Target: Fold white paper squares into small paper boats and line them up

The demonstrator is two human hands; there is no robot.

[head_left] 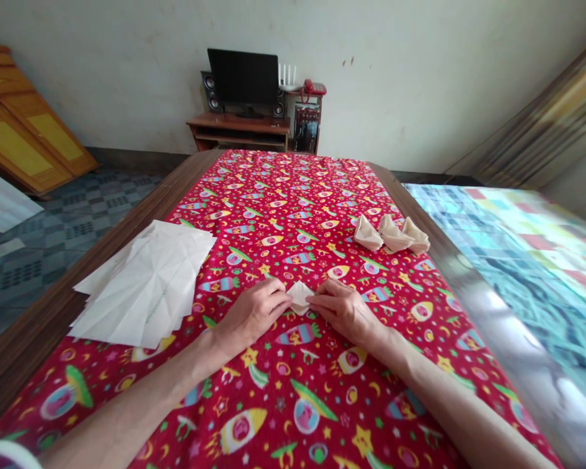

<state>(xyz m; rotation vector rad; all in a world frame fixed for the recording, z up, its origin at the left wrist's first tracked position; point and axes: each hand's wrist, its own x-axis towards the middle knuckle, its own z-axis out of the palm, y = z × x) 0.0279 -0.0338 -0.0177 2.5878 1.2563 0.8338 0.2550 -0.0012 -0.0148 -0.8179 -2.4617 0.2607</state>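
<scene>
A small piece of folded white paper [301, 297] lies on the red patterned cloth [303, 365], right in front of me. Its left corner is pinched by my left hand [262, 305], its right corner by my right hand [344, 307]. Both hands are closed, with fingertips at the paper's edges and wrists near the cloth. To the left rests a loose stack of creased white paper sheets [146, 286]. Beyond my right hand, several folded cream paper pieces [394, 233] sit close together.
The cloth covers a long brown wooden table [163, 195]. Past its far end stand a desk [239, 124] with a black monitor [243, 78] and a red telephone [314, 87]. A bed with a patterned cover [527, 260] is to the right, a wooden cabinet [29, 124] to the left.
</scene>
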